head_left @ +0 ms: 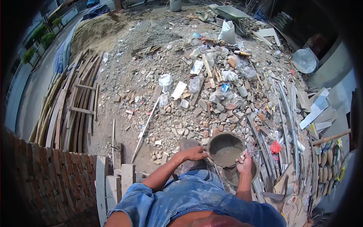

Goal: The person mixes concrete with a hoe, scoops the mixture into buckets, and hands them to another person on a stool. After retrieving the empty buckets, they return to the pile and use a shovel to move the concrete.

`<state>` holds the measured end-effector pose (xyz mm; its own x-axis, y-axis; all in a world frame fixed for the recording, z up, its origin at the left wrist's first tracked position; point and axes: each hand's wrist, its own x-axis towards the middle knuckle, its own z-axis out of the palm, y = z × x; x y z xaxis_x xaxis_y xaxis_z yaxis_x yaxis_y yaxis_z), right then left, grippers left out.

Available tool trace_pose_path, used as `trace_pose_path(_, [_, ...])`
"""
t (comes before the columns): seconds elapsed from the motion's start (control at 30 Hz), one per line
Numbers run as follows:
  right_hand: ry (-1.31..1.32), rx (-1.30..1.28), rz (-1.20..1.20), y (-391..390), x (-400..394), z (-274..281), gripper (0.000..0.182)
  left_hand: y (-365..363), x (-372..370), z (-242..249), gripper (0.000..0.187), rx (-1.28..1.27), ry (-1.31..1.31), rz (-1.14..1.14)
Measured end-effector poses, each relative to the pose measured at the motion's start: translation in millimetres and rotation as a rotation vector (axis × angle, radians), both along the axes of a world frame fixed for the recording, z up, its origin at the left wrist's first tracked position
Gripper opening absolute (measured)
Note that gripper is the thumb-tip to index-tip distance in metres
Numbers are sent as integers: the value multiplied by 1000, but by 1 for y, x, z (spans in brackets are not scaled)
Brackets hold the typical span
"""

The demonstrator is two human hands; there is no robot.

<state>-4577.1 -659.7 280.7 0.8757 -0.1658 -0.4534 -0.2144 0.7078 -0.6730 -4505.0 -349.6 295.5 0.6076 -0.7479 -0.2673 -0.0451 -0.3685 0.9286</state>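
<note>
Below, a round grey bucket of wet, smooth cement mortar [225,150] is gripped at its rim from both sides — the left hand [196,153] curls over the near-left edge, fingers closed on it, and the right hand [244,163] clamps the right edge, thumb inside. Beyond the hands spreads a rough heap of broken brick and stone rubble [177,113] with crumpled plastic bags. Left of the left hand stands a coarse red brick wall [49,181] — farther left, warped wooden planks [72,109].
</note>
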Motion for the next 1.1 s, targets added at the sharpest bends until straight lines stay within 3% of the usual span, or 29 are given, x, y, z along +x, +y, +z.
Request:
trace_pose_path(0.17, [57,45,-6,10,87,-44,30,71,76,-34,47,46,61,186])
trace_pose_path(0.3, [225,40,-67,21,168,-92,32,143,145,-55,47,58,137,543])
trace_pose_path(0.37, [295,26,-46,22,219,-110,33,184,181,-88,49,178,113,671])
trace_pose_path(0.53, [390,52,-145,61,318,-79,33,284,242,-85,47,480,115,782])
trace_pose_path(0.7, [211,130,63,95,427,-41,30,337,248,-63,47,523,139,960])
trace_pose_path(0.77, [160,137,106,114,465,-39,31,337,241,-38,48,369,285,1196])
trace_pose_path(0.9, [105,131,129,160,528,-32,35,363,200,-107,52,289,546,1283])
trace_pose_path(0.97, [88,117,141,184,556,-29,37,356,190,-108,45,403,709,1314])
trace_pose_path(1.1, [114,82,188,231,608,-32,38,353,186,-129,36,297,1024,1364])
